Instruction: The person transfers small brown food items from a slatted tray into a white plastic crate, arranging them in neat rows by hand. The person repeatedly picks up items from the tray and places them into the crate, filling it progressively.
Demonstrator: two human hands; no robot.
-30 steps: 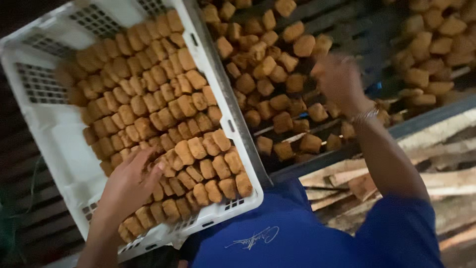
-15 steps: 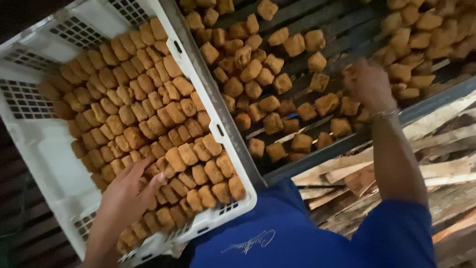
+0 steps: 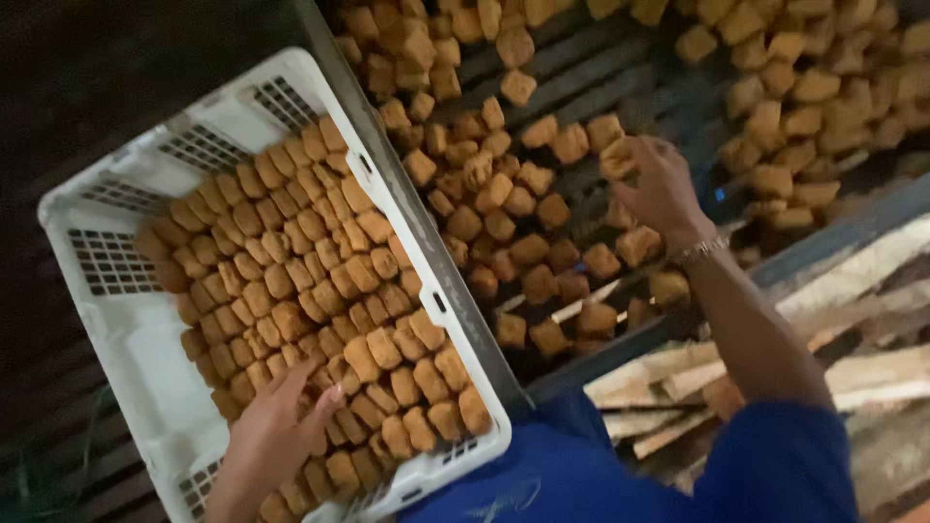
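A white slotted plastic crate (image 3: 126, 320) holds rows of golden-brown fried cubes (image 3: 320, 281) packed on edge. My left hand (image 3: 276, 431) lies flat on the cubes at the crate's near end, fingers spread. My right hand (image 3: 659, 189), with a bracelet on the wrist, reaches over a dark slatted rack (image 3: 620, 97) strewn with loose cubes (image 3: 504, 203). Its fingers close around one cube (image 3: 617, 158) lifted just above the rack.
More fried cubes (image 3: 814, 87) are heaped at the far right of the rack. Split firewood pieces (image 3: 852, 291) lie below the rack's metal edge on the right. My blue clothing (image 3: 581, 475) fills the bottom of the view.
My right hand has moved toward the rack's middle and closed on a cube. My left hand stays on the crate's cubes. The view has shifted.
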